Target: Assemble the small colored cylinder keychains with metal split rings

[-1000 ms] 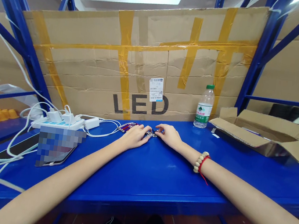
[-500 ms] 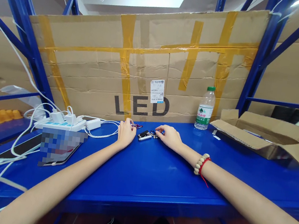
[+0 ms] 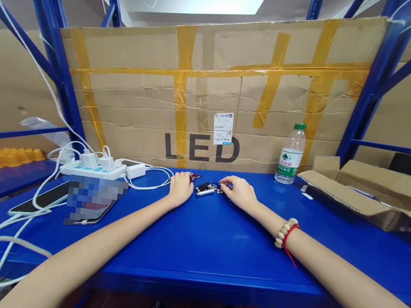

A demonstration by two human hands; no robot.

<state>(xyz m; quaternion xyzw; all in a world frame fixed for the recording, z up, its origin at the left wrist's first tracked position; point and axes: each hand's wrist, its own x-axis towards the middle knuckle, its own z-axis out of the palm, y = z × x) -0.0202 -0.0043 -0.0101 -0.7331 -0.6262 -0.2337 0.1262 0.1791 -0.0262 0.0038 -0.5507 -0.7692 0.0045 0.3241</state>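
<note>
My left hand (image 3: 180,190) rests on the blue shelf top, its fingers curled over a small shiny red-purple object (image 3: 196,176), mostly hidden beneath them. Just right of it lie a short black piece (image 3: 203,186) and a silver cylinder-like piece (image 3: 205,192), side by side. Small metal parts that look like a key ring (image 3: 219,188) adjoin them. At these parts, the thumb and fingertips of my right hand (image 3: 239,192) are pinched together; the exact contact is partly hidden. A beaded bracelet (image 3: 284,232) and a red string circle the right wrist.
A water bottle (image 3: 290,156) stands upright at the back right, beside an open cardboard box (image 3: 371,200). On the left are a power strip (image 3: 92,168), white cables (image 3: 25,241) and two phone-like devices, one a phone (image 3: 44,198). A large cardboard panel (image 3: 139,109) closes the back.
The whole view has shifted, so everything appears further right. My left hand's fingers lie flatter over the red-purple object. My right hand stays at the ring, and the small pieces keep their places.
</note>
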